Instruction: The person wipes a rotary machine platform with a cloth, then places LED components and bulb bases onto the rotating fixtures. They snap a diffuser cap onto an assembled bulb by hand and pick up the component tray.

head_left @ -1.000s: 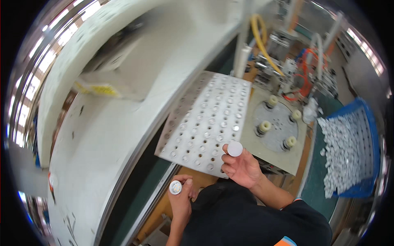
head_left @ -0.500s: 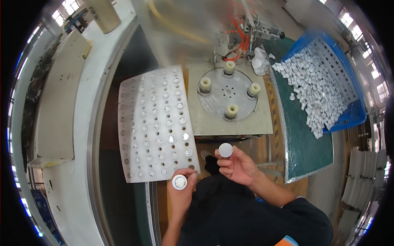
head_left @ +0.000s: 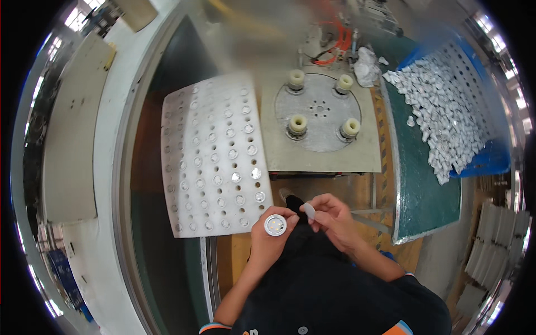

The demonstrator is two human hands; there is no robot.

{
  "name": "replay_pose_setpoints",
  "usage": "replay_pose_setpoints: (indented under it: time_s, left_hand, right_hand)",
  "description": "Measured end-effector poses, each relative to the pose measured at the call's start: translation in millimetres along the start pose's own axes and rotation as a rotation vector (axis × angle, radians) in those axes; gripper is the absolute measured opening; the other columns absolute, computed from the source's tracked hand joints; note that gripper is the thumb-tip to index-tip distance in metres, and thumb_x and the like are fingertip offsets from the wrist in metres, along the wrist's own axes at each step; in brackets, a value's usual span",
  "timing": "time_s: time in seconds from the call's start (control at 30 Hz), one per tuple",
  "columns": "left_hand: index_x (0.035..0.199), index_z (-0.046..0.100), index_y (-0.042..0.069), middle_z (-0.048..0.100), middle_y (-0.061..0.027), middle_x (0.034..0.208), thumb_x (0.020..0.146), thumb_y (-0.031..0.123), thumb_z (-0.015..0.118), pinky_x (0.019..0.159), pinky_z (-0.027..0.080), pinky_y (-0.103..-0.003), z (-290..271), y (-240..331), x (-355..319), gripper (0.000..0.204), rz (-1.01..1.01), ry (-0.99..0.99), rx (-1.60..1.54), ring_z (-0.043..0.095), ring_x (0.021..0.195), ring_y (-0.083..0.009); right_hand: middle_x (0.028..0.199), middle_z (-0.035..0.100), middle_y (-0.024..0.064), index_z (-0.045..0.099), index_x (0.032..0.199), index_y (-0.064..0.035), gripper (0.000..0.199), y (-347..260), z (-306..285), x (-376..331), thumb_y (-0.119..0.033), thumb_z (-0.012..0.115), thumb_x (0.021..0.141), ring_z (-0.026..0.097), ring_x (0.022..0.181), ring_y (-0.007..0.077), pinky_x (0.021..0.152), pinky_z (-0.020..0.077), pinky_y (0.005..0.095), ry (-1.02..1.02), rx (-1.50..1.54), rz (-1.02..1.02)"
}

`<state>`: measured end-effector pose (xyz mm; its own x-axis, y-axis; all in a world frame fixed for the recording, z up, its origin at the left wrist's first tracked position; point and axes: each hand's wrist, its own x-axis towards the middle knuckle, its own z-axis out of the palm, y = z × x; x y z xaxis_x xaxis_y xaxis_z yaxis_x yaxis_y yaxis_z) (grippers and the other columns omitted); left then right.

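In my left hand is a round lamp body, its open top facing up, with a white rim and a pale, dotted board inside. My right hand pinches a thin white round cover, tilted nearly edge-on, just right of the lamp body and apart from it. Left of my hands lies a white perforated tray. Rows of similar round lamp parts sit in many of its holes, while other holes are dark.
Ahead stands a machine table with a round metal turntable bearing several cream cup-shaped holders. On the right, a green-topped table carries a heap of small white parts spilling from a blue crate. A crumpled white bag lies behind the turntable.
My left hand has moved right with the lamp body, and the two hands are closer together. The white cover has turned from face-up to nearly edge-on. The turntable has rotated.
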<state>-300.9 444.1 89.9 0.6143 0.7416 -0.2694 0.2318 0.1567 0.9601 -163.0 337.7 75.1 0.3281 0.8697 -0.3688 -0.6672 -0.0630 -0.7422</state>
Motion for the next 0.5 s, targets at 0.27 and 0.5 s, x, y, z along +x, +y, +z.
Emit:
replay_pose_setpoints:
  time_s: [0.27, 0.5]
  left_hand:
    - [0.092, 0.058, 0.002, 0.058, -0.0011, 0.081, 0.083, 0.007, 0.067, 0.070, 0.045, -0.023, -12, 0, -11, 0.014, 0.010, 0.047, -0.181, 0.054, 0.077, -0.0083]
    - [0.095, 0.057, 0.002, 0.059, -0.0008, 0.084, 0.084, 0.006, 0.066, 0.072, 0.046, -0.023, -25, -22, -19, 0.014, 0.111, 0.160, -0.290, 0.054, 0.080, -0.0079]
  right_hand:
    - [0.104, 0.062, 0.0082, 0.066, 0.098, -0.0046, 0.027, -30, 47, 15, -0.001, 0.072, 0.072, 0.057, 0.082, 0.0116, 0.068, 0.0458, 0.0231, -0.183, -0.746, -0.546]
    - [0.104, 0.063, 0.0087, 0.066, 0.098, -0.0042, 0.028, -16, 66, 23, -0.001, 0.072, 0.071, 0.057, 0.081, 0.0128, 0.068, 0.0463, 0.0243, -0.289, -0.804, -0.536]
